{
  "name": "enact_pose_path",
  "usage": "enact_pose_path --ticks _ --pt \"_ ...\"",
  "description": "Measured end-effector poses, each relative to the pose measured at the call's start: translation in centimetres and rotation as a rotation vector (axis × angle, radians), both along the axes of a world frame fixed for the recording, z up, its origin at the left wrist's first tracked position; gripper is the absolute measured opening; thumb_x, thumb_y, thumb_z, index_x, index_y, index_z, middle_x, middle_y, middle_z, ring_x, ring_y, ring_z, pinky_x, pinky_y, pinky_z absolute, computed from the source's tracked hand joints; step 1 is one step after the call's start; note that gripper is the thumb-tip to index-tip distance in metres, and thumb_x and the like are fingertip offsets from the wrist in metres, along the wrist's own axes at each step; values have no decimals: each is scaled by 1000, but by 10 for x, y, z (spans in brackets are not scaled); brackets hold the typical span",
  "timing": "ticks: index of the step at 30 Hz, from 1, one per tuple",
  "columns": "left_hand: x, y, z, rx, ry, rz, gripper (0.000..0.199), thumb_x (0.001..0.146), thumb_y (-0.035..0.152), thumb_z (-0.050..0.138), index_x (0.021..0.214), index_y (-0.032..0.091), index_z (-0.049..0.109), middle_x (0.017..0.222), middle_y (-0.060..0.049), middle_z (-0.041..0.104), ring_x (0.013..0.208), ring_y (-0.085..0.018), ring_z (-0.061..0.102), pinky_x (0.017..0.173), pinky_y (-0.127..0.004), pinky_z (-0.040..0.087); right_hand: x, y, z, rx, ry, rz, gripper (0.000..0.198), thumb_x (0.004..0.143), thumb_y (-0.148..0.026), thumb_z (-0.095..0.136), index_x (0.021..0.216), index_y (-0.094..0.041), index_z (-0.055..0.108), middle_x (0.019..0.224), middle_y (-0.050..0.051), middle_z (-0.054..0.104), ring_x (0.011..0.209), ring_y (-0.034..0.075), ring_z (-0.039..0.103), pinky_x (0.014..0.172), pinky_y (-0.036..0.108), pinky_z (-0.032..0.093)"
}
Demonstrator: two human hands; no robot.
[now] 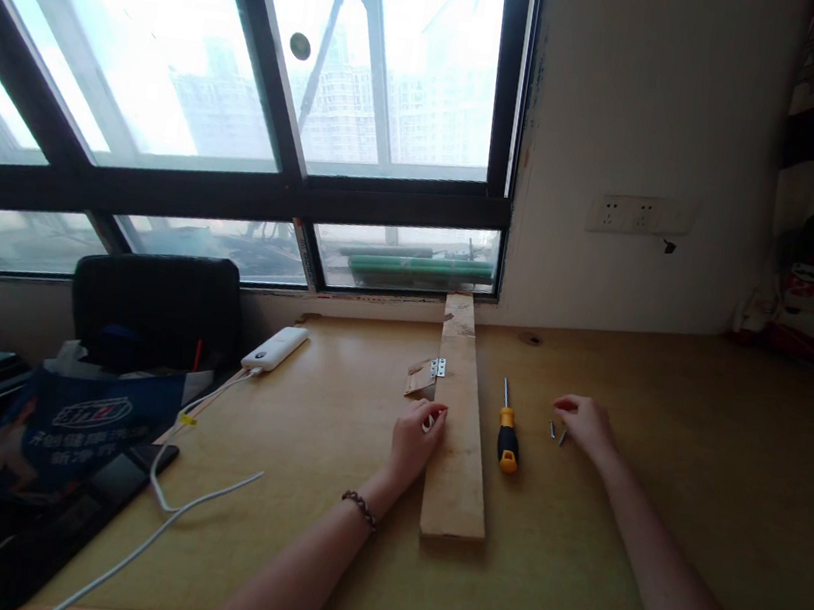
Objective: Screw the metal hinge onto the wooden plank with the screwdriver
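Note:
A long wooden board (457, 453) lies lengthwise on the table, its far end by the window. A small silver hinge (439, 367) rests at its left edge, partly over a small wooden piece (421, 379) beside it. My left hand (417, 438) is at the board's left edge, fingers curled and fingertips pinched together over the wood; what they hold, if anything, is too small to make out. To the right, my right hand (582, 423) has its thumb and fingers closed just above two screws (557, 433). A yellow-and-black screwdriver (507, 438) lies between the board and that hand.
A white power bank (275, 348) with a white cable (160, 493) lies on the table (320, 495) at left. Beyond the table's left edge are a black chair (155, 305) and a blue bag (88, 422). A window and a wall with sockets (628, 215) stand behind.

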State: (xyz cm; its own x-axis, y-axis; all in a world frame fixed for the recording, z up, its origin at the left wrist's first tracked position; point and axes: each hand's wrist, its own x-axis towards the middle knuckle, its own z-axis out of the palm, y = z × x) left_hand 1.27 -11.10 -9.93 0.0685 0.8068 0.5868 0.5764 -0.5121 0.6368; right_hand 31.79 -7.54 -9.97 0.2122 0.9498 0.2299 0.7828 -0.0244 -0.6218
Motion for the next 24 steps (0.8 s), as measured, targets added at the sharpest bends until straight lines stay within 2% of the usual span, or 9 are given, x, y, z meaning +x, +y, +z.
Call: enact_pose_path --ticks 2,4,7,11,15,19,21,24 --pt "2 -4 4 40 74 -16 20 82 28 45 82 18 62 68 -2 55 65 -12 49 63 -24 39 13 4 -5 -172 75 -71 11 67 -20 59 73 -15 66 61 4 65 58 15 61 52 20 44" --pt "3 -7 9 87 131 -24 20 82 28 45 82 18 62 69 -2 55 68 -13 49 65 -25 39 19 4 -8 -287 165 -74 11 65 -24 61 67 -14 64 52 3 61 48 13 57 44 19 41" --pt "5 -12 20 162 210 -54 19 83 26 44 82 18 62 73 -3 57 74 -14 50 68 -25 40 17 1 -8 -367 274 -72 10 62 -23 65 62 -13 60 50 3 60 44 11 55 41 19 39" --pt "23 -22 38 179 340 -152 20 84 24 43 81 19 62 76 -4 60 75 -14 51 70 -25 41 9 -1 -4 -413 191 -84 6 58 -17 65 59 -13 61 48 3 59 42 12 54 41 20 39" --pt "66 -29 49 101 556 -280 17 81 24 46 77 19 62 75 -4 60 72 -13 53 64 -23 42 4 -2 -2 -377 5 -63 5 55 -15 63 60 -16 63 51 3 60 45 13 56 41 20 36" --pt "120 -27 45 104 780 -356 18 80 19 44 76 15 62 77 -7 60 74 -17 56 66 -27 44 0 -4 1 -338 -158 -59 5 54 -17 63 59 -17 64 56 5 62 55 16 59 44 21 34" --pt "145 -20 41 52 854 -334 17 76 13 45 78 13 62 78 -10 60 75 -19 58 64 -28 45 0 -4 3 -356 -192 -69 4 55 -18 62 59 -17 64 59 7 63 58 17 60 46 22 35" --pt "175 -6 36 -115 873 -235 21 75 10 44 82 11 64 81 -14 61 80 -23 59 65 -31 47 5 -5 5 -368 -215 -93 7 58 -20 60 63 -17 64 65 9 65 64 19 61 48 23 36"
